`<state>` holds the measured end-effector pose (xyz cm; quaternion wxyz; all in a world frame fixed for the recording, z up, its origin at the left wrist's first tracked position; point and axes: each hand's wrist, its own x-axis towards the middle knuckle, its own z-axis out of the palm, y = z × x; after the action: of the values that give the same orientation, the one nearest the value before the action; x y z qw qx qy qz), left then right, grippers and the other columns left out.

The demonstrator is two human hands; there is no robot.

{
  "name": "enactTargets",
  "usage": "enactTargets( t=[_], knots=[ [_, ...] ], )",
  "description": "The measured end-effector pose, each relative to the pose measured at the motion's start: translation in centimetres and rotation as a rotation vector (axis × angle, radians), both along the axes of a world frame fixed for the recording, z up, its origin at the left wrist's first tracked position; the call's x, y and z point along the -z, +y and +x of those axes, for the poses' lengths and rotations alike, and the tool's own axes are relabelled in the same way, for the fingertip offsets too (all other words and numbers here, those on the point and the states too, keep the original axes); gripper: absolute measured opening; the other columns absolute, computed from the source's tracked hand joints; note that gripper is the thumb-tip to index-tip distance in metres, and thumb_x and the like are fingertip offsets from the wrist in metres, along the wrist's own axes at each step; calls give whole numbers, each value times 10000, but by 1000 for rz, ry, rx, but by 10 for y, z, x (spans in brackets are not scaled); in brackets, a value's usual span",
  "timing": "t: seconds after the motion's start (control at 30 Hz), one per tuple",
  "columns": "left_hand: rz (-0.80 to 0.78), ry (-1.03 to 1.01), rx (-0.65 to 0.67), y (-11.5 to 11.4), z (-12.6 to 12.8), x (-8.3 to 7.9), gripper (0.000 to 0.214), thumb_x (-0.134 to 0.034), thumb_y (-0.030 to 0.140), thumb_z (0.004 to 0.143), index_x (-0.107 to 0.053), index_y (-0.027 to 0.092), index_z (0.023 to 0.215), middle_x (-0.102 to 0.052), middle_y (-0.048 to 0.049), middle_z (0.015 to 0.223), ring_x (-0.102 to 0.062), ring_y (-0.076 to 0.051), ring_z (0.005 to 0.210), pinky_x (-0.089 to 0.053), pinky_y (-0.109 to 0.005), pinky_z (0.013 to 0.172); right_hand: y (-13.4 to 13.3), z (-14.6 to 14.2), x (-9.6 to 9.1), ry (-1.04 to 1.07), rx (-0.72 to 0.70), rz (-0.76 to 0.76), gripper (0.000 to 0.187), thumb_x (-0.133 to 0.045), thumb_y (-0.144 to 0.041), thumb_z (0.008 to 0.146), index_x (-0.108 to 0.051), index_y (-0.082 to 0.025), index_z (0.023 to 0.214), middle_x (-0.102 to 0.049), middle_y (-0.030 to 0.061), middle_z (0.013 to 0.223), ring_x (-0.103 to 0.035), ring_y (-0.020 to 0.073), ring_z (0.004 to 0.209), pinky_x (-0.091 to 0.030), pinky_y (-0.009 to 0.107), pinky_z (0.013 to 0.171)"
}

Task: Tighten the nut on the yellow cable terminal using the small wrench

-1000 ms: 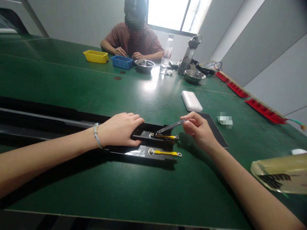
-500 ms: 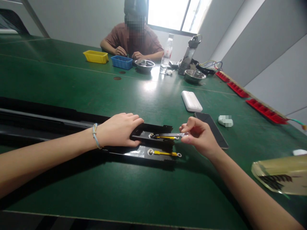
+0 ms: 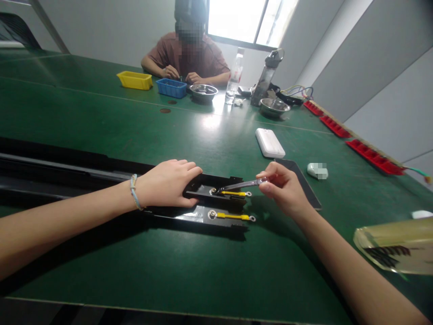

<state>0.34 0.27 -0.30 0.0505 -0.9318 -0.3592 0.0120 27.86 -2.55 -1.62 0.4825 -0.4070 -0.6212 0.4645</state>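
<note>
My left hand (image 3: 169, 183) is wrapped over two black metal rails (image 3: 84, 174) lying on the table, near their right ends. Between thumb and fingertips, my right hand (image 3: 284, 186) pinches the end of a silver wrench (image 3: 241, 184). The wrench's other end reaches into the farther rail, at the nut (image 3: 213, 191) there; its exact fit is too small to tell. From that nut a short yellow lead (image 3: 235, 194) with a ring terminal runs right. On the nearer rail, a second nut (image 3: 212, 214) holds a similar yellow lead (image 3: 235, 217).
Beyond my right hand are a dark phone (image 3: 306, 187), a white power bank (image 3: 270, 143) and a small white case (image 3: 317, 171). A yellowish bottle (image 3: 395, 248) lies at right. Across the table, a person sits behind a blue bin (image 3: 171, 88) and a metal bowl (image 3: 203, 93).
The wrench's held end has risen a little with my right hand, so the wrench slants more and the farther yellow lead shows more fully. My left hand stays put.
</note>
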Motion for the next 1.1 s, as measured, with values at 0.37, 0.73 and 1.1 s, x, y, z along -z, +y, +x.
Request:
enactTargets(
  t=[0.37,0.73,1.1],
  knots=[
    [-9,2,-5,-1,1,-1,541,-543,542,740,-531,156,1119,-617,-79,952,-585,-237,837,-465,-350,753,13,1,15,20,130,-66,287,-720,-424,710,-638,-196,864,-422,-75,493,-331,71,436,-226,216,422],
    [4,2,6,-1,0,-1,529,-545,535,741,-532,155,1109,-612,-69,933,-585,-234,824,-458,-345,741,5,5,9,31,23,-28,252,-797,-366,627,-619,-213,720,-458,-58,567,-370,75,489,-266,210,448],
    [-9,-11,1,-1,0,-1,525,-547,528,740,-522,168,1120,-617,-69,949,-582,-224,826,-455,-339,743,-17,-19,-4,5,-144,50,353,-829,-349,580,-505,-210,586,-430,-57,502,-413,109,514,-342,259,500]
  ],
)
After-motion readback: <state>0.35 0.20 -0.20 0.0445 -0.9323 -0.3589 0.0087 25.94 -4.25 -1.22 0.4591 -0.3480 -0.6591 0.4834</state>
